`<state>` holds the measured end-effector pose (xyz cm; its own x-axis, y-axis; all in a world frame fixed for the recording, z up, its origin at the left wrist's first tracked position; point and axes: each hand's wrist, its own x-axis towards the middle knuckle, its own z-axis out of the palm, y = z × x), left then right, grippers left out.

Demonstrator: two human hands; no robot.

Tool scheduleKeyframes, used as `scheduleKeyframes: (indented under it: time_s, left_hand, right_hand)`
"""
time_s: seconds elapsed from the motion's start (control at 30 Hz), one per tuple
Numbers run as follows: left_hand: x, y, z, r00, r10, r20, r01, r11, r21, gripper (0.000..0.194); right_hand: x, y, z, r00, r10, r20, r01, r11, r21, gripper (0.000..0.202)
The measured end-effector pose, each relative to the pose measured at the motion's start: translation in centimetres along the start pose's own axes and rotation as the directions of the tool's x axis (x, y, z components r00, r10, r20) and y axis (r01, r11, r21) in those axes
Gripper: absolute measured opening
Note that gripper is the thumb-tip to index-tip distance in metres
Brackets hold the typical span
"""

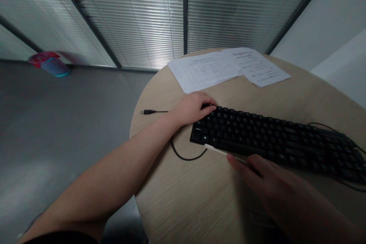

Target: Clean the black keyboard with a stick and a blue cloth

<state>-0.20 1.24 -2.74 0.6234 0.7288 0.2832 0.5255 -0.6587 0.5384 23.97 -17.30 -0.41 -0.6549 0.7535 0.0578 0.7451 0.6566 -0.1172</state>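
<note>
A black keyboard lies across the round wooden table, its left end turned toward the middle of the view. My left hand is closed on the keyboard's far left corner, thumb over the top keys and fingers at the back edge. In my right hand, pinched between thumb and fingers, is a thin white stick-like tool. Its pale, slightly wider tip is at the keyboard's front edge, below the left-hand keys; whether it touches is unclear. Part of the handle is hidden in my fingers.
A black cable loops beside the keyboard, and a USB plug lies near the table's left edge. Printed papers rest at the back of the table. A blue and red basket stands on the floor by the glass partition.
</note>
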Motion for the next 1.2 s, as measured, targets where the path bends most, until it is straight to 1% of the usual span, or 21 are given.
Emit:
scheduleKeyframes:
  time_s: [0.13, 0.27, 0.33, 0.47, 0.6, 0.7, 0.87, 1.0, 1.2]
  left_hand:
    - [0.0, -0.2, 0.0, 1.000, 0.009, -0.002, -0.009, 1.000, 0.004, 0.023]
    - [0.1, -0.3, 0.0, 1.000, 0.016, -0.016, -0.016, 1.000, 0.001, 0.022]
    - [0.1, -0.3, -0.1, 1.000, 0.017, -0.022, -0.017, 1.000, -0.001, 0.022]
    - [0.1, -0.3, -0.1, 1.000, 0.012, -0.021, -0.012, 1.000, 0.000, 0.022]
    - [0.2, -0.3, -0.2, 1.000, 0.000, -0.007, 0.000, 1.000, 0.008, 0.023]
    - [0.2, -0.3, -0.3, 1.000, -0.004, 0.001, 0.004, 1.000, 0.018, 0.024]
    - [0.2, -0.4, -0.3, 1.000, 0.001, -0.011, -0.001, 1.000, 0.022, 0.025]
    - [0.3, -0.3, -0.5, 1.000, -0.012, -0.011, 0.012, 1.000, 0.027, 0.027]
    - [0.6, -0.5, -0.8, 0.999, -0.051, 0.010, 0.050, 0.997, 0.052, 0.030]
  right_hand:
    - [-0.7, 0.4, -0.4, 1.000, 0.021, 0.014, -0.022, 1.000, 0.021, 0.065]
    - [-1.5, 0.8, -0.5, 0.997, 0.043, 0.067, -0.044, 0.999, 0.006, 0.077]
    - [-2.1, 1.0, -0.5, 0.995, 0.067, 0.075, -0.066, 0.998, -0.006, 0.080]
    - [-3.6, 1.4, -0.5, 0.993, 0.112, 0.045, -0.113, 0.993, 0.015, 0.078]
    - [-5.2, 1.9, -0.3, 0.983, 0.173, 0.053, -0.176, 0.983, 0.055, 0.078]
    - [-6.1, 2.2, -0.4, 0.984, 0.172, 0.041, -0.175, 0.983, 0.063, 0.082]
    - [-7.4, 2.5, -0.6, 0.981, 0.194, -0.008, -0.194, 0.981, 0.032, 0.080]
    - [-8.7, 2.8, -0.3, 0.968, 0.252, 0.005, -0.252, 0.968, 0.018, 0.084]
    - [-10.7, 3.5, -0.5, 0.926, 0.374, 0.051, -0.376, 0.926, 0.028, 0.083]
